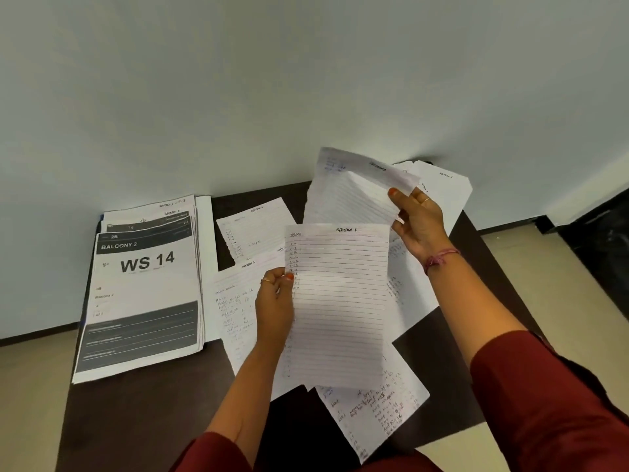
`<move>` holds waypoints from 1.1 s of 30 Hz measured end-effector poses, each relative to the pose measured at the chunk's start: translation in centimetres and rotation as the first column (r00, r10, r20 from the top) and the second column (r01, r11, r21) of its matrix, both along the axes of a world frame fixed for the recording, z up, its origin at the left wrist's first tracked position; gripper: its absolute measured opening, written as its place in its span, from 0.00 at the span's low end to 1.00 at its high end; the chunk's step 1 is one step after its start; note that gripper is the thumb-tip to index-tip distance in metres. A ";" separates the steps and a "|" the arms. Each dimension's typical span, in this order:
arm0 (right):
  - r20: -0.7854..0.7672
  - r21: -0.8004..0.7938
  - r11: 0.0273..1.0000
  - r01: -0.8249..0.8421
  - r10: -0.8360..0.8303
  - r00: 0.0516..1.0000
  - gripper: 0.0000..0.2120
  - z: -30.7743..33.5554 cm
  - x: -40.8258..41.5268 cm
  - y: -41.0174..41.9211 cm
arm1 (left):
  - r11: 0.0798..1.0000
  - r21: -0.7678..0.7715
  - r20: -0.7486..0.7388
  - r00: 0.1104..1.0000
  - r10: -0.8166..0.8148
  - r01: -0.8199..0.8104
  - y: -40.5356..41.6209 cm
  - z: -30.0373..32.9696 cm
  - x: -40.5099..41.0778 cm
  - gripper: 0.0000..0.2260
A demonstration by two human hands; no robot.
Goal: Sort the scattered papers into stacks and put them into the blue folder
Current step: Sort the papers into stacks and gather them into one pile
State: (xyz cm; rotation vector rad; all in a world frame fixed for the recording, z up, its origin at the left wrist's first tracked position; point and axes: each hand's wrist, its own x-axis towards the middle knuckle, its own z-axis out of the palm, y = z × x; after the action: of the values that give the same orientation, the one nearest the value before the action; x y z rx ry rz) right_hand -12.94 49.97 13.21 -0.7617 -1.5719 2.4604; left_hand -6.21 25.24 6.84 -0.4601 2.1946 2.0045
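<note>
Over a dark table (143,403) set against a pale wall (238,80), a person in dark red sleeves holds papers in both hands, seen from above. Left hand (274,308) pinches the left edge of a lined sheet (340,301) between thumb and curled fingers, holding it nearly upright above the table; the heading reads "Section 1". Right hand (420,223) is raised farther back, thumb and fingers gripping the right edge of a second lined page (350,195), which bends and curls over at its top.

Beneath the hands, loose handwritten sheets (374,413) lie scattered and overlapping across the middle and right of the table. One sheet (255,233) lies by itself farther back, near the wall; another (442,185) reaches the far right corner.

At the left end of the table sits a neat stack (143,294) of printed pages, its top page reading "Balcony 2" and "WS 14" with dark bands above and below. A thin blue sliver (101,218) shows at the stack's far left corner; this may be the folder, but too little shows to be sure. Beige floor (30,403) surrounds the table.
</note>
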 end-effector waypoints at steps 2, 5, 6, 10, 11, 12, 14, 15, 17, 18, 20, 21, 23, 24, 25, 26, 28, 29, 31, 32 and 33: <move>-0.004 0.019 1.000 0.001 -0.001 1.000 0.26 0.7 0.9 -0.1 | 1.000 0.020 0.005 1.000 0.001 -0.001 0.1 0.5 0.6 0.07; -0.005 0.065 0.998 -0.008 0.008 1.000 0.28 1.3 1.9 -0.1 | 0.999 0.034 0.009 1.000 0.002 -0.003 0.3 1.3 1.3 0.08; 0.001 0.089 0.996 -0.007 0.007 1.000 0.26 1.4 2.3 -0.1 | 0.999 0.039 0.007 1.000 0.000 0.000 0.3 1.5 1.6 0.08; 0.019 0.214 0.977 -0.003 -0.001 1.000 0.27 1.6 3.4 -0.6 | 0.997 0.070 -0.011 1.000 -0.012 0.013 0.3 2.4 2.6 0.08; 0.022 0.238 0.971 -0.008 0.003 1.000 0.24 1.6 3.7 -0.8 | 0.996 0.086 -0.010 1.000 -0.009 0.010 0.3 2.5 2.9 0.07; 0.018 0.249 0.968 -0.009 0.005 1.000 0.20 1.8 4.0 -1.0 | 0.995 0.099 -0.008 1.000 -0.005 0.006 0.2 2.6 3.1 0.07; 0.012 0.260 0.966 -0.006 0.003 1.000 0.15 1.8 4.4 -1.5 | 0.994 0.112 0.002 1.000 0.001 -0.001 0.0 2.7 3.6 0.07; 0.007 0.266 0.964 -0.003 0.001 1.000 0.14 1.6 4.5 -1.6 | 0.993 0.116 0.009 1.000 0.005 -0.006 -0.1 2.6 3.7 0.07; 0.010 0.263 0.965 -0.011 0.009 1.000 0.13 1.3 4.7 -2.0 | 0.992 0.125 0.022 1.000 0.016 -0.019 -0.3 2.5 4.1 0.07; 0.011 0.256 0.967 -0.014 0.012 1.000 0.10 1.2 4.8 -2.2 | 0.991 0.130 0.030 0.999 0.024 -0.027 -0.4 2.4 4.3 0.06; 0.016 0.249 0.968 -0.017 0.014 1.000 0.04 0.9 5.0 -2.5 | 0.992 0.123 0.038 0.999 0.033 -0.037 -0.7 2.4 4.5 0.06; 0.031 0.246 0.969 -0.017 0.010 0.999 0.04 0.7 5.0 -2.7 | 0.992 0.118 0.040 0.999 0.036 -0.041 -0.8 2.3 4.6 0.06; 0.061 0.233 0.972 -0.017 0.002 0.998 0.06 0.2 5.0 -2.9 | 0.992 0.118 0.048 0.998 0.046 -0.052 -1.0 2.2 4.8 0.05; 0.068 0.220 0.975 -0.021 0.006 0.998 0.05 0.1 5.0 -3.0 | 0.991 0.120 0.051 0.997 0.054 -0.060 -1.1 2.2 4.9 0.05; 0.073 0.210 0.977 -0.027 0.012 0.997 0.03 0.0 5.1 -3.1 | 0.989 0.125 0.054 0.996 0.066 -0.073 -1.1 2.2 4.9 0.05; 0.080 0.195 0.980 -0.030 0.014 0.997 0.03 -0.2 5.1 -3.2 | 0.988 0.130 0.057 0.995 0.080 -0.087 -1.1 2.3 4.9 0.04; 0.091 0.172 0.984 -0.041 0.025 0.996 0.03 -0.5 5.3 -3.5 | 0.985 0.133 0.063 0.993 0.103 -0.110 -1.1 2.3 4.9 0.04; 0.098 0.163 0.986 -0.045 0.029 0.995 0.03 -0.8 5.3 -3.6 | 0.984 0.132 0.071 0.991 0.109 -0.118 -1.1 2.3 4.9 0.05; 0.126 0.150 0.987 -0.061 0.043 0.991 0.03 -1.3 5.6 -3.8 | 0.978 0.158 0.094 0.988 0.122 -0.136 -1.2 2.2 4.9 0.05; 0.142 0.146 0.987 -0.069 0.048 0.989 0.04 -1.6 5.7 -3.9 | 0.974 0.175 0.102 0.987 0.124 -0.141 -1.2 2.1 4.8 0.04; 0.155 0.146 0.986 -0.076 0.053 0.986 0.03 -1.9 5.8 -4.0 | 0.971 0.189 0.110 0.986 0.125 -0.144 -1.3 2.0 4.8 0.05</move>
State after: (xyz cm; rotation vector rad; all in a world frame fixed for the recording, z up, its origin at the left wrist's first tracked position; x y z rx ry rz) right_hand -7.11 45.96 11.27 -0.9027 -1.8403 2.3411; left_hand -1.41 23.95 8.84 -0.6807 1.9319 2.1896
